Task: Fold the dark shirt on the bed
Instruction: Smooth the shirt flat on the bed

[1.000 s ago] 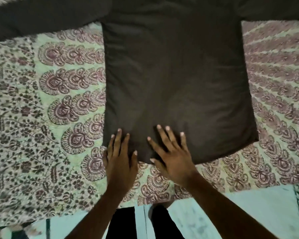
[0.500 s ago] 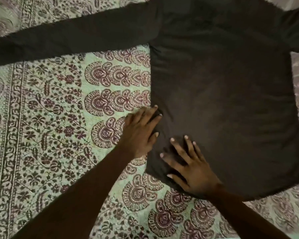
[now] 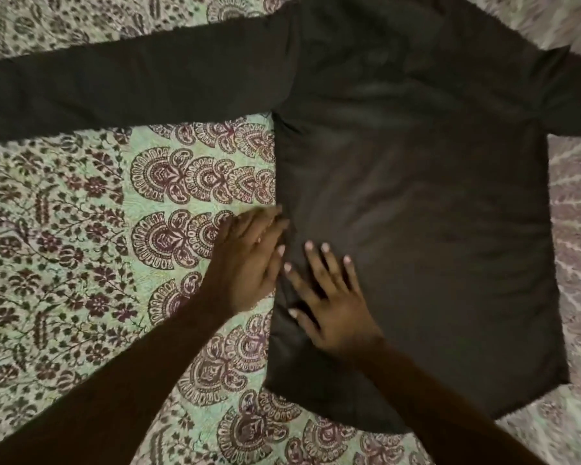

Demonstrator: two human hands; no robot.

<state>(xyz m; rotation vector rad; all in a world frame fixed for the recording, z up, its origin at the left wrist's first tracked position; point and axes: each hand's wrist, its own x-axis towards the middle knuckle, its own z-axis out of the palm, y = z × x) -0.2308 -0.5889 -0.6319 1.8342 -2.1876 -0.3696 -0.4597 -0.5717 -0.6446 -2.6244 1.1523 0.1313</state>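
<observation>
The dark long-sleeved shirt (image 3: 416, 203) lies flat on the bed, its body to the right of centre. One long sleeve (image 3: 131, 85) stretches out to the left edge; the other sleeve runs off the right edge. My left hand (image 3: 249, 260) lies flat with straight fingers at the shirt's left side edge, fingertips touching the cloth. My right hand (image 3: 329, 297) presses flat on the lower left part of the shirt's body, fingers spread.
A patterned bedsheet (image 3: 81, 246) in pale green with maroon paisley and flower prints covers the bed under and around the shirt. To the right of the shirt the sheet (image 3: 577, 229) shows striped rays.
Both hands slid up from the shirt's bottom hem along its left side. The view shifted, so the left sleeve and shoulders now show.
</observation>
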